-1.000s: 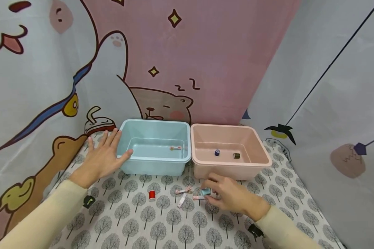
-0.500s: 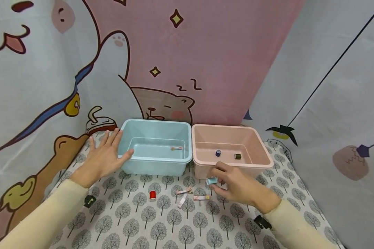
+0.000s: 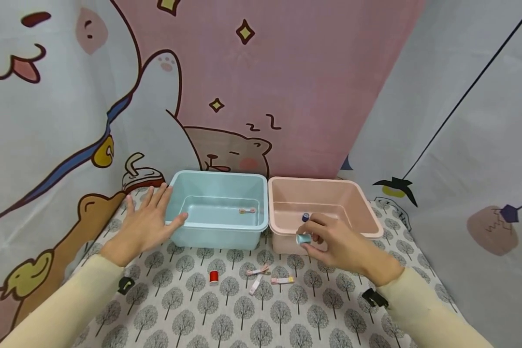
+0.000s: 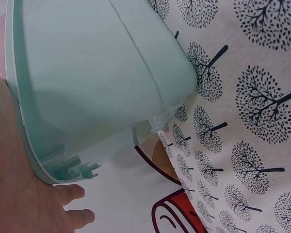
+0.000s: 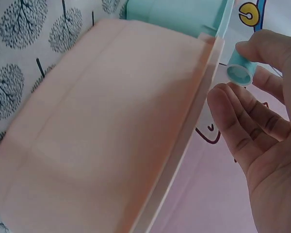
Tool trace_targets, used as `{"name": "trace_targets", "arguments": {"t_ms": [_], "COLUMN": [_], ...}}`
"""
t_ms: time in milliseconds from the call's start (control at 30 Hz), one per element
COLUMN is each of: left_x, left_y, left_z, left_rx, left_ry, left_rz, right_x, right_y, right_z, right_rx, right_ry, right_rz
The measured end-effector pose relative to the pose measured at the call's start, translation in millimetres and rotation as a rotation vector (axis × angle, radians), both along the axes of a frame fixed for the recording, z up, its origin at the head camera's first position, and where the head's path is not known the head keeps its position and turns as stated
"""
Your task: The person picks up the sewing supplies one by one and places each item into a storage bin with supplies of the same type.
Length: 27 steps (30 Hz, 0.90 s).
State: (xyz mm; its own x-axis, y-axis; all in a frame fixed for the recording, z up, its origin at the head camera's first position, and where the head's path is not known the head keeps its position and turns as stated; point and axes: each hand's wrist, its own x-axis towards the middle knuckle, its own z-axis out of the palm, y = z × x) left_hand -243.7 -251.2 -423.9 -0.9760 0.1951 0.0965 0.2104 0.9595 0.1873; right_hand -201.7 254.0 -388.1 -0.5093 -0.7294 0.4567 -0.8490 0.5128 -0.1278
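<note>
My right hand (image 3: 345, 244) pinches a light blue thread spool (image 3: 303, 239) in front of the pink bin (image 3: 282, 237), near its front rim. In the right wrist view the spool (image 5: 240, 71) sits between thumb and fingers, its hollow end showing. With fingers spread, my left hand (image 3: 145, 222) rests at the left edge of the blue bin (image 3: 217, 234); the left wrist view has the palm (image 4: 19, 194) against the rim. A dark blue spool (image 3: 305, 217) lies inside the pink bin, partly hidden behind the right fingers.
On the tree-print cloth lie a red thread spool (image 3: 213, 277) and several small clips or folded strips, such as a white one (image 3: 255, 284) and a pink-and-yellow one (image 3: 282, 280). Another small striped piece (image 3: 247, 210) is in the blue bin. A cartoon-print curtain (image 3: 309, 87) hangs behind.
The right hand has lifted the light blue spool from beside the small strips and carried it up and right to the pink bin's front. The left hand stays in place.
</note>
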Motion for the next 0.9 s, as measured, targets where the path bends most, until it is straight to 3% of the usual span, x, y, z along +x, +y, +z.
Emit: {"name": "trace_targets", "arguments": {"t_ms": [267,500,900], "left_x": [0.5,0.2,-0.2], "left_y": [-1,-1,0], "left_z": [-1.5,-2.5,-2.4], "left_rx": [0.003,0.003,0.007], "left_ry": [0.009,0.013,0.01], "left_rz": [0.001,0.002,0.007], "right_x": [-20.0,-30.8,-57.5], "right_y": [6,17,29], "right_z": [7.0,13.8,32.9], "right_rx": [-0.078,-0.053,0.004], "right_ry": [0.081,0.051,0.059], "right_rz": [0.094,0.006,-0.076]}}
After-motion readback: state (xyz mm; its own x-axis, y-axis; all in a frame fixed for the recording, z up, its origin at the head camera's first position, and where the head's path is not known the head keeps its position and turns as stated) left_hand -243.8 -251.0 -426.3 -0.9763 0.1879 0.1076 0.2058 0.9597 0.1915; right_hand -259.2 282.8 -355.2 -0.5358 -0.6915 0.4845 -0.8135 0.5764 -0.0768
